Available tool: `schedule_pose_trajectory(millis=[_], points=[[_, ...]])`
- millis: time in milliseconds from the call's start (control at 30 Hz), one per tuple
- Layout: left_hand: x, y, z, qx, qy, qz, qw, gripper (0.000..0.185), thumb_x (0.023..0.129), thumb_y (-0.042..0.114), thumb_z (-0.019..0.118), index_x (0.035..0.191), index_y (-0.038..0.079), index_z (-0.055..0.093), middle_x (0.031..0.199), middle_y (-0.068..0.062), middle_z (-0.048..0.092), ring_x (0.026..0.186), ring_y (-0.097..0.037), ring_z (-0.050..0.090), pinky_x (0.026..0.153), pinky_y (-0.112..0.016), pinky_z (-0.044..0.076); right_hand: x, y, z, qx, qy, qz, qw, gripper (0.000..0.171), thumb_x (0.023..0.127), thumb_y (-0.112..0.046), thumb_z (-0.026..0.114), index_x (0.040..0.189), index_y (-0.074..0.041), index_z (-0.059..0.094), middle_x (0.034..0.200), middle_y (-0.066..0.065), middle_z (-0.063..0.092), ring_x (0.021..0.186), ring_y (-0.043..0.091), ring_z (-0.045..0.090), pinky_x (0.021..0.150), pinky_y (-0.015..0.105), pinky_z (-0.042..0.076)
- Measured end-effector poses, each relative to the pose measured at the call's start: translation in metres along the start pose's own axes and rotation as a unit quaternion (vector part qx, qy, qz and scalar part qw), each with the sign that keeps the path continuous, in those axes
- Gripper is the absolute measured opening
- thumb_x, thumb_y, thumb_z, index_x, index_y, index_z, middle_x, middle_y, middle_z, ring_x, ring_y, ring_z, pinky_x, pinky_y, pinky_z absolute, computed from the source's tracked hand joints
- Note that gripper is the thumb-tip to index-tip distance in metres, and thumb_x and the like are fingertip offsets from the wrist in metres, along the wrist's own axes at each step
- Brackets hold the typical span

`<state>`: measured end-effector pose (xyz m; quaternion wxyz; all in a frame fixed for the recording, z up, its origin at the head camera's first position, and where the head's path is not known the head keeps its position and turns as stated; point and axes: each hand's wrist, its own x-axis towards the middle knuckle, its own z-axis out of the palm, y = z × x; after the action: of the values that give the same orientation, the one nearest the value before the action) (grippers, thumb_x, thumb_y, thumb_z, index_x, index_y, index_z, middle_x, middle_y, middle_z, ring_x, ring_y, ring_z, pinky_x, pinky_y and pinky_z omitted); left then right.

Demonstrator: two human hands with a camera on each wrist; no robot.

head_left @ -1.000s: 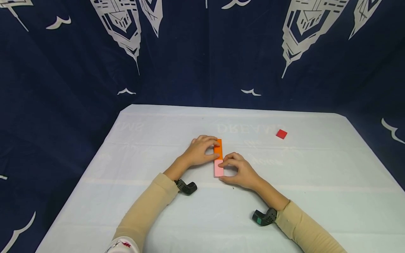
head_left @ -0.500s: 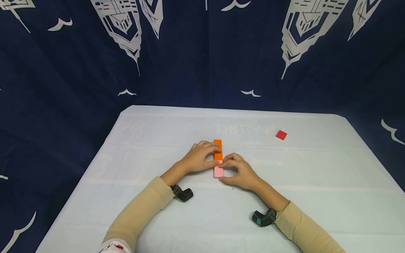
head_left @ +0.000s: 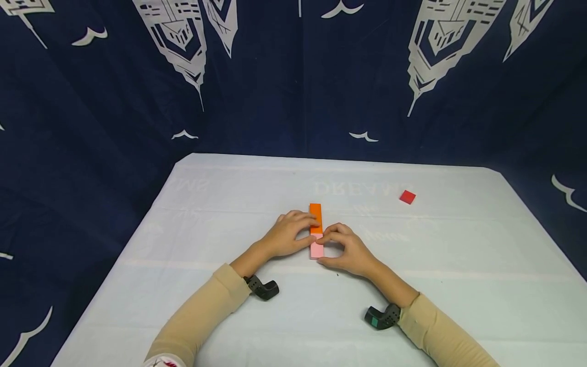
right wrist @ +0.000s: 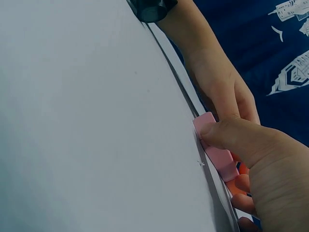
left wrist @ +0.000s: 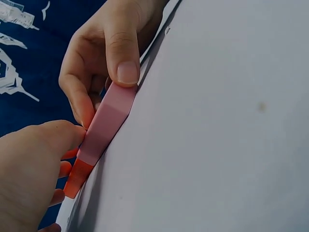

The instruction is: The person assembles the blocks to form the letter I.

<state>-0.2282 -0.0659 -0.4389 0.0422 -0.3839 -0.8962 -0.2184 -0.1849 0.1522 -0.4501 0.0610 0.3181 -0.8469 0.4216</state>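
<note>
Our left hand pinches the flat orange rectangular block, our right hand the flat pink rectangular block, butting them end-to-end at the frame's centre; next, we judge, squaring the joint.

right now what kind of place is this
Probably a staged recording setup, not a home or workshop: a table under a pale cloth, a dark blue printed curtain hung round it, and only small blocks, orange, pink and red, which both hands work on.

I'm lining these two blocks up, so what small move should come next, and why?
Probably press the pink block and orange block together lengthwise. The right hand pinches the pink one, the left hand holds the orange one, and they already sit end to end in one line.
</note>
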Motion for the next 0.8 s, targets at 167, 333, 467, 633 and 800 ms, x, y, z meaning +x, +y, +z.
schedule_pose_trajectory(millis=[167, 333, 467, 633, 800], points=[[-0.0005, -0.0004, 0.003, -0.004, 0.002, -0.004, 1.0, 0.036, 0.091, 0.041, 0.052, 0.123, 0.024, 0.058, 0.133, 0.004, 0.049, 0.124, -0.018, 0.037, 0.094, -0.041, 0.031, -0.0007, 0.0, 0.0001, 0.001, 0.0, 0.002, 1.0, 0.035, 0.066, -0.026, 0.084, 0.097, -0.018, 0.069, 0.104, -0.005, 0.053, 0.101, 0.014, 0.049, 0.088, 0.037, 0.04], [-0.0014, -0.0005, 0.0055, -0.019, 0.006, -0.009, 0.9998, 0.038, 0.092, 0.041, 0.052, 0.123, 0.021, 0.057, 0.134, 0.003, 0.048, 0.125, -0.017, 0.037, 0.094, -0.043, 0.03, -0.0013, 0.001, 0.0003, 0.001, 0.003, 0.0, 1.0, 0.035, 0.066, -0.025, 0.084, 0.097, -0.018, 0.069, 0.103, -0.005, 0.053, 0.101, 0.014, 0.049, 0.088, 0.036, 0.04], [-0.0026, -0.0012, 0.0072, -0.031, 0.007, -0.016, 0.9994, 0.039, 0.092, 0.041, 0.052, 0.124, 0.021, 0.056, 0.135, 0.003, 0.047, 0.126, -0.017, 0.036, 0.094, -0.043, 0.03, -0.0014, 0.0015, 0.0004, 0.001, -0.001, 0.001, 1.0, 0.035, 0.067, -0.025, 0.084, 0.097, -0.018, 0.069, 0.103, -0.006, 0.053, 0.101, 0.013, 0.048, 0.088, 0.036, 0.04], [-0.0033, -0.0021, 0.0077, -0.046, 0.006, -0.023, 0.9987, 0.039, 0.092, 0.041, 0.052, 0.125, 0.021, 0.055, 0.136, 0.003, 0.046, 0.127, -0.017, 0.035, 0.094, -0.043, 0.029, -0.0012, 0.0015, -0.0002, -0.002, -0.003, 0.001, 1.0, 0.035, 0.067, -0.025, 0.083, 0.099, -0.018, 0.07, 0.104, -0.006, 0.053, 0.101, 0.013, 0.048, 0.089, 0.037, 0.04], [-0.0038, -0.0023, 0.007, -0.059, 0.005, -0.027, 0.9979, 0.039, 0.092, 0.042, 0.052, 0.125, 0.022, 0.056, 0.136, 0.003, 0.046, 0.127, -0.018, 0.035, 0.094, -0.044, 0.029, -0.0014, 0.0007, -0.0005, -0.003, -0.003, -0.001, 1.0, 0.036, 0.067, -0.024, 0.083, 0.1, -0.018, 0.07, 0.104, -0.006, 0.053, 0.101, 0.014, 0.049, 0.089, 0.037, 0.04]])
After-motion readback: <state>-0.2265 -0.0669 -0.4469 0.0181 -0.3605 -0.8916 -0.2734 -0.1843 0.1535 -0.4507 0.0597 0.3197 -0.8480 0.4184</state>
